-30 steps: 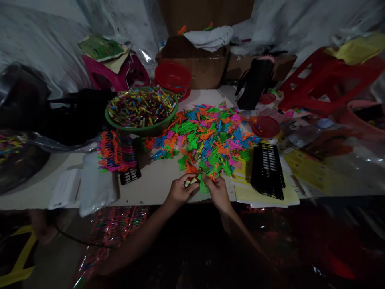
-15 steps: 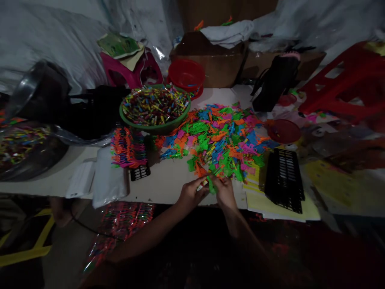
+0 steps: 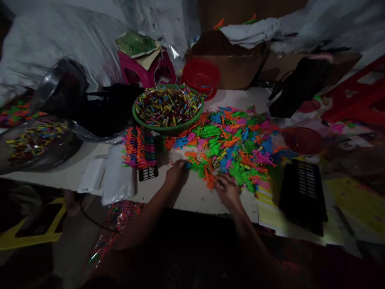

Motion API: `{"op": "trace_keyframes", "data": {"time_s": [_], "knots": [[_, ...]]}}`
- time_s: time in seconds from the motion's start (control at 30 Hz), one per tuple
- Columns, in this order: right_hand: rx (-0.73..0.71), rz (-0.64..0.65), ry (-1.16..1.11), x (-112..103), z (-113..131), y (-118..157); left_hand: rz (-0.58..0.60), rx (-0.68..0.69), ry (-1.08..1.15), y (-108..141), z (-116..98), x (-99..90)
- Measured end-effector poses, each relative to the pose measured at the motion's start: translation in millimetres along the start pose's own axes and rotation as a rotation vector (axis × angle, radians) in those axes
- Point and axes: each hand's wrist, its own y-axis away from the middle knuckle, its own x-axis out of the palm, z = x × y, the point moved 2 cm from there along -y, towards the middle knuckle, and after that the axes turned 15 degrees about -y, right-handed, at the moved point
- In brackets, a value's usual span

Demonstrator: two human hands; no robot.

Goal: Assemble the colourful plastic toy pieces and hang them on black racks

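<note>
A heap of small bright plastic toys (image 3: 237, 140), mostly pistol-like in outline, lies on the white table. At the heap's near left edge, my left hand (image 3: 176, 175) is closed, with a blue plastic toy (image 3: 187, 165) at its fingertips. My right hand (image 3: 227, 188) has its fingers curled at the front of the heap, pinching an orange plastic toy (image 3: 209, 179). Green toys (image 3: 197, 166) lie between the hands. Dim light and blur hide the exact finger contacts.
Behind the heap stands a green basin (image 3: 168, 129) full of small colourful tubes. Bundled toys (image 3: 138, 148), a stack of clear bags (image 3: 118, 176) and a white box (image 3: 92, 174) are at left. Black slotted trays (image 3: 303, 196) lie at right, a red bowl (image 3: 201, 76) behind.
My hands were together over the table edge, holding a green toy and a small tube. They have parted: the left has moved left, the right stays by the heap. The view has shifted.
</note>
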Motion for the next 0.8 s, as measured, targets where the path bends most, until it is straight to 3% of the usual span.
{"op": "trace_keyframes", "data": {"time_s": [0.13,0.3,0.47,0.6,0.8], "knots": [[-0.073,0.047,-0.198,34.4,16.2,6.8,-0.108,-0.047,0.004,19.3,6.6,6.5],[-0.027,0.004,-0.247,30.0,20.5,-1.6,-0.180,-0.089,0.036,7.8,18.1,2.2],[0.121,-0.030,-0.316,21.6,21.1,1.2,-0.091,-0.164,0.151,-7.6,33.6,-5.8],[0.128,0.008,-0.337,28.2,23.7,6.4,0.035,-0.183,0.152,-6.9,37.1,-7.3],[0.128,0.004,-0.307,42.3,17.3,9.8,0.018,-0.269,0.130,0.8,34.3,-1.9]]}}
